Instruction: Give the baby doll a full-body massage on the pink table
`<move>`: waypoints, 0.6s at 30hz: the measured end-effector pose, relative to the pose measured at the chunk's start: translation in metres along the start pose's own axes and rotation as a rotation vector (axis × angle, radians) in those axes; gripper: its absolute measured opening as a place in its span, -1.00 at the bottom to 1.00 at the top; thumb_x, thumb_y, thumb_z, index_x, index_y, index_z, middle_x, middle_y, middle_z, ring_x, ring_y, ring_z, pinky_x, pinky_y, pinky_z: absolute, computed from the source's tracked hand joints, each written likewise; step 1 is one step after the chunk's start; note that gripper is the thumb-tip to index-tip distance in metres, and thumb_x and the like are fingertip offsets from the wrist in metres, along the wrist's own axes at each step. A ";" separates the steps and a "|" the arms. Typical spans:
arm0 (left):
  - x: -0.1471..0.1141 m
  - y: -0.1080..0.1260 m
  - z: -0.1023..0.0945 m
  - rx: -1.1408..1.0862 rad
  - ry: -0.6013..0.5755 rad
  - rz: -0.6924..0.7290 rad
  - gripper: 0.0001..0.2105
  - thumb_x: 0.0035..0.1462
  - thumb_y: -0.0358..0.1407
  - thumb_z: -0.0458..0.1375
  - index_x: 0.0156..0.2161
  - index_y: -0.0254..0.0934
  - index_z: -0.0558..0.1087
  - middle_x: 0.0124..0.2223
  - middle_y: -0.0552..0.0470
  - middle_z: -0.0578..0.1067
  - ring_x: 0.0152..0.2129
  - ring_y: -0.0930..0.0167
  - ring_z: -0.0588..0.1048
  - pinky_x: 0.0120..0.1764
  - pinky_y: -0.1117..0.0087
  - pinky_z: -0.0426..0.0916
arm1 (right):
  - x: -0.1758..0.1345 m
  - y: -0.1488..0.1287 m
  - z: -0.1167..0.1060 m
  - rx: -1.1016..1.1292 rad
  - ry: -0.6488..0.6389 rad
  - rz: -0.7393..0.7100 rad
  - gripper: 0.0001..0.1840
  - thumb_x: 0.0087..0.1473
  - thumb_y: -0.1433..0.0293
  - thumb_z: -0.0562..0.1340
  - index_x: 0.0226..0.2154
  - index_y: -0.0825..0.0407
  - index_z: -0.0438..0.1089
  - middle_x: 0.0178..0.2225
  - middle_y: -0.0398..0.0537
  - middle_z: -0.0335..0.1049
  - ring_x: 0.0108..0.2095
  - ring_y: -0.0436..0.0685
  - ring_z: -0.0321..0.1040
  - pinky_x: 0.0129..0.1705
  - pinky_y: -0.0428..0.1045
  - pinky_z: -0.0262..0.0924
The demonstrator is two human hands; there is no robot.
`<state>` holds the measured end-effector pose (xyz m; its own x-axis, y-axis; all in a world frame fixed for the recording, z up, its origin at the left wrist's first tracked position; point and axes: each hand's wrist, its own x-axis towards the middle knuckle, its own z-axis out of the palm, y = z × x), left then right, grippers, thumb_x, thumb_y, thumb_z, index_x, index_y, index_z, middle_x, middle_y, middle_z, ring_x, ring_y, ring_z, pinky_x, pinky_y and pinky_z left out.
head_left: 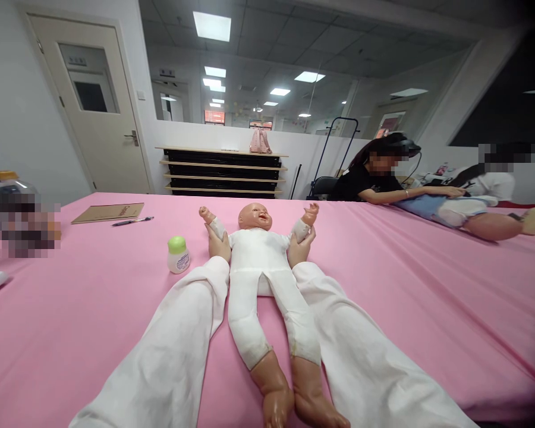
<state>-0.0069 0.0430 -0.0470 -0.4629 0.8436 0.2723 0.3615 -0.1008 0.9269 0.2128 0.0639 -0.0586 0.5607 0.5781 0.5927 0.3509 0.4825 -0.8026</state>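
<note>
A baby doll point(259, 252) with a white cloth body lies on its back on the pink table cover point(160, 321), head away from me and feet toward me. My left hand point(219, 245) is wrapped round the doll's arm on the left side. On the other side, my right hand point(299, 246) grips its other arm. Both doll arms are raised outward, their small hands showing above my fingers. Left of my left hand stands a small white bottle point(179, 255) with a green cap, upright and apart from it.
A brown notebook point(109, 213) and a pen point(132, 221) lie at the far left. A clear bottle with an orange cap point(6, 176) stands by the left edge. At the right, another person point(374, 172) leans over a second doll point(455, 211). Low shelves point(223, 172) line the back wall.
</note>
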 end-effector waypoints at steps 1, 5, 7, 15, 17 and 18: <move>0.000 0.000 0.000 0.017 -0.009 0.020 -0.27 0.09 -0.22 -0.01 0.23 -0.30 -0.35 0.17 -0.20 0.14 0.02 0.20 0.26 -0.08 0.24 0.23 | -0.002 -0.005 0.000 0.008 -0.029 -0.033 -0.30 -0.09 0.44 0.10 0.12 0.03 -0.14 0.07 0.10 0.11 0.02 0.13 0.17 0.01 0.11 0.11; 0.002 -0.002 0.002 0.112 -0.051 0.175 -0.29 0.10 -0.24 -0.04 0.24 -0.24 -0.37 0.07 -0.18 0.28 -0.08 0.23 0.34 -0.16 0.27 0.27 | -0.008 -0.020 -0.001 -0.009 -0.227 -0.278 -0.31 -0.11 0.53 0.04 0.12 -0.03 -0.07 0.09 0.01 0.08 0.09 0.11 0.07 0.07 0.11 0.06; 0.003 -0.003 0.003 0.150 -0.074 0.278 -0.32 0.10 -0.27 -0.06 0.24 -0.25 -0.34 0.03 -0.17 0.30 -0.10 0.24 0.34 -0.16 0.27 0.26 | -0.008 -0.022 -0.002 -0.071 -0.344 -0.417 -0.34 -0.12 0.57 0.00 0.10 -0.04 0.03 0.08 0.00 0.09 0.10 0.11 0.04 0.10 0.12 0.01; 0.005 -0.005 0.010 0.288 -0.179 0.498 -0.44 0.09 -0.39 -0.08 0.22 -0.17 -0.06 0.02 -0.07 0.29 -0.06 0.31 0.25 -0.01 0.27 0.14 | -0.005 -0.021 0.002 -0.225 -0.572 -0.684 -0.41 -0.09 0.63 -0.04 -0.05 -0.17 0.29 0.03 -0.13 0.18 0.08 0.14 0.06 0.11 0.21 -0.01; 0.005 -0.006 0.011 0.328 -0.193 0.505 -0.46 0.10 -0.40 -0.09 0.20 -0.14 -0.02 0.02 -0.07 0.29 -0.06 0.31 0.23 -0.02 0.25 0.15 | -0.004 -0.022 0.003 -0.214 -0.587 -0.693 -0.40 -0.10 0.64 -0.04 -0.05 -0.16 0.29 0.02 -0.14 0.20 0.07 0.13 0.07 0.11 0.20 0.00; 0.005 -0.006 0.011 0.345 -0.196 0.503 -0.47 0.10 -0.39 -0.09 0.20 -0.12 -0.02 0.02 -0.07 0.28 -0.06 0.30 0.23 -0.03 0.25 0.15 | -0.005 -0.023 0.003 -0.208 -0.592 -0.691 -0.39 -0.11 0.64 -0.03 -0.04 -0.16 0.28 0.03 -0.14 0.20 0.07 0.12 0.08 0.10 0.19 0.01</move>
<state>-0.0019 0.0536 -0.0538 -0.0237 0.8216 0.5696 0.7507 -0.3617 0.5529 0.2001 0.0519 -0.0425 -0.2758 0.4754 0.8354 0.6232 0.7501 -0.2211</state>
